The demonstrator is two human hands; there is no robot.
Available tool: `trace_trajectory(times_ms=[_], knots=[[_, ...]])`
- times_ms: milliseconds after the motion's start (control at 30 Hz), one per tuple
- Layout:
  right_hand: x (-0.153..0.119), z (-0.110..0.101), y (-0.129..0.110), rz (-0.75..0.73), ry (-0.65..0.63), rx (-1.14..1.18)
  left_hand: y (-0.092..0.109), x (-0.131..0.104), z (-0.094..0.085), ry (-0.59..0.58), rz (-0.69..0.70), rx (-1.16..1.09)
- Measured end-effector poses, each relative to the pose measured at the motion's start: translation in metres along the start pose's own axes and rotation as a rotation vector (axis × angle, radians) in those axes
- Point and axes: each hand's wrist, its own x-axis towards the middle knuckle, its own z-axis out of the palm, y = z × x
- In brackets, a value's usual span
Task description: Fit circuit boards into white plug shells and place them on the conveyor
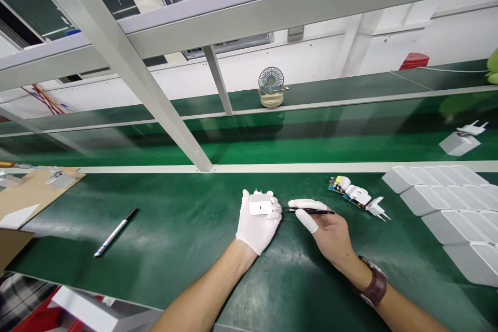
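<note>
My left hand [257, 228], in a white glove, is closed around a white wall charger [260, 204] with a small port facing me and its prongs pointing away. Bare-skinned but for white finger covers, my right hand [324, 225] pinches slim black tweezers [313, 211]. Their tips reach the charger's right side, by the left fingertips; whether they touch it I cannot tell. To the right of my hands lie circuit boards with white plug parts [358, 196]. Rows of white charger casings [451, 212] stand at the right.
A pen [115, 232] lies on the green table [175, 228] to the left. Cardboard [46, 192] covers the far left. Beyond the white rail [272, 168], one charger [461, 140] sits on a green strip. A metal post [155, 88] slants down to the rail; a small fan [271, 85] stands behind.
</note>
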Motion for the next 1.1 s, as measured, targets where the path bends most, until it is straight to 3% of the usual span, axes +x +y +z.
trace_trajectory(times_ms=[67, 133, 267, 367, 533, 600, 633, 700, 733, 767, 800, 867, 933, 1033, 1100], knots=[[0.000, -0.001, 0.001, 0.003, -0.001, 0.006, -0.001, 0.001, 0.002, 0.027, 0.041, 0.110], [0.002, -0.003, 0.001, 0.019, 0.008, 0.017, -0.002, 0.002, 0.004, 0.086, 0.159, 0.366], [0.009, -0.006, -0.003, 0.020, 0.080, 0.049, -0.006, 0.005, 0.000, 0.166, 0.518, 1.249], [0.014, -0.005, -0.005, -0.019, 0.115, 0.070, -0.006, 0.010, -0.008, 0.173, 0.613, 1.661], [0.015, -0.005, -0.005, -0.182, 0.075, -0.041, 0.011, 0.012, -0.002, 0.051, 0.523, 1.733], [0.013, -0.007, -0.007, -0.275, 0.020, -0.155, 0.024, 0.003, 0.010, -0.047, 0.664, 1.739], [0.011, -0.008, -0.009, -0.335, -0.015, -0.215, 0.030, -0.003, 0.018, -0.032, 0.809, 1.737], [0.008, -0.010, -0.012, -0.500, -0.086, -0.329, 0.035, -0.021, 0.035, 0.157, 1.084, 1.717], [0.006, -0.010, -0.013, -0.598, -0.113, -0.375, 0.034, -0.031, 0.043, 0.257, 1.137, 1.716], [0.004, -0.011, -0.014, -0.693, -0.133, -0.412, 0.029, -0.041, 0.049, 0.308, 1.104, 1.738], [0.001, -0.010, -0.016, -0.773, -0.150, -0.441, 0.022, -0.050, 0.055, 0.291, 0.989, 1.780], [-0.003, -0.009, -0.017, -0.869, -0.187, -0.481, 0.002, -0.065, 0.060, 0.112, 0.648, 1.825], [-0.008, -0.006, -0.018, -0.898, -0.226, -0.500, -0.017, -0.072, 0.058, 0.007, 0.447, 1.735], [-0.014, -0.002, -0.017, -0.901, -0.254, -0.525, -0.027, -0.074, 0.052, 0.034, 0.444, 1.573], [-0.017, -0.001, -0.015, -0.876, -0.255, -0.561, -0.014, -0.073, 0.047, 0.072, 0.556, 1.534]])
